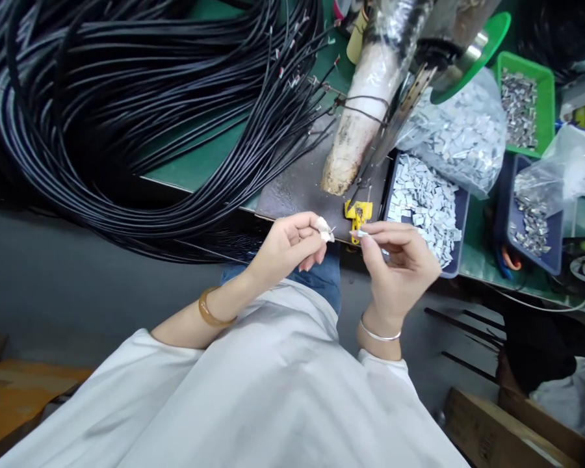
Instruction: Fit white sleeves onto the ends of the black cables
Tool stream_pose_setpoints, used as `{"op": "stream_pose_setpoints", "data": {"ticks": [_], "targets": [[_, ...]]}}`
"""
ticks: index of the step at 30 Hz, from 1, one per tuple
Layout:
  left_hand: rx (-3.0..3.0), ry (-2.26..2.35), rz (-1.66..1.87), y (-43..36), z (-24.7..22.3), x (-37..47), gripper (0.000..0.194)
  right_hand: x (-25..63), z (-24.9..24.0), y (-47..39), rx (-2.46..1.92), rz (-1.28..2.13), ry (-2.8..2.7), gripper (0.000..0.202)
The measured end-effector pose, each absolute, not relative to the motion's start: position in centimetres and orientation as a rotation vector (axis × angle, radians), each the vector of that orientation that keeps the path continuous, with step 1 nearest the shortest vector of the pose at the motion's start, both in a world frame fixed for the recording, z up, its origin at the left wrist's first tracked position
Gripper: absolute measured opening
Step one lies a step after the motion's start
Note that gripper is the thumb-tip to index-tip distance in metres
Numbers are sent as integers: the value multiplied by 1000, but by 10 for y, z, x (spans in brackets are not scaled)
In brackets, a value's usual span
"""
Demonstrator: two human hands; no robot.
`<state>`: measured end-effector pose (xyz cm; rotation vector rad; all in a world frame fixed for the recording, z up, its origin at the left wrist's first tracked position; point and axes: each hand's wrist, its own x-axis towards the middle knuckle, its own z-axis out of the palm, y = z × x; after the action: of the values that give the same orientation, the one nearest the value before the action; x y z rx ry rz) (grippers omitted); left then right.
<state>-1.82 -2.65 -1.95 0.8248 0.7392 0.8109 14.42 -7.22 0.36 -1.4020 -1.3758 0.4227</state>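
My left hand (pixel 297 242) is closed in a pinch, with white wrapping (pixel 324 229) over its fingertips. A thin wire end (pixel 332 230) pokes out there toward the right; the rest of what it belongs to is hidden. Facing it across a small gap, my right hand (pixel 397 257) pinches a small pale flat piece (pixel 363 233) between thumb and forefinger. Just behind those fingertips is a yellow fixture (pixel 359 211) at the bench edge. A blue tray (pixel 455 268) of small silvery-white pieces (pixel 422 201) lies beyond my right hand.
Bundled black cables (pixel 141 84) cover the left bench, their stripped ends pointing right. A wrapped white post (pixel 355 123) slants down over a dark plate (pixel 292 188). At right are a bag of pale pieces (pixel 468 130), a green bin (pixel 546 104) and another blue tray (pixel 556 240) with metal parts.
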Motion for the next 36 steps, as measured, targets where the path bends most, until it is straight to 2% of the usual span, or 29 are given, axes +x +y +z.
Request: {"op": "stream_pose_setpoints", "data": {"ticks": [5, 9, 16, 22, 26, 32, 36], "targets": [[1033, 722, 826, -17, -6, -16, 13, 143, -7, -66, -1361, 546, -1436, 6], [1098, 727, 803, -14, -4, -15, 18, 146, -10, -66, -1361, 570, -1434, 5], [1061, 654, 545, -9, -5, -21, 35, 148, -8, -72, -1358, 257, -1648, 11], [984, 542, 576, -6, -14, -24, 20, 147, -14, -66, -1267, 673, -1454, 5], [938, 681, 777, -8, -16, -19, 14, 144, -11, -68, -1376, 454, -1405, 9], [947, 795, 916, -8, -8, -9, 6, 134, -9, -74, -1230, 23, -1592, 19], [1023, 800, 952, -7, -6, -7, 7, 135, -18, -72, -1217, 77, -1545, 19]]}}
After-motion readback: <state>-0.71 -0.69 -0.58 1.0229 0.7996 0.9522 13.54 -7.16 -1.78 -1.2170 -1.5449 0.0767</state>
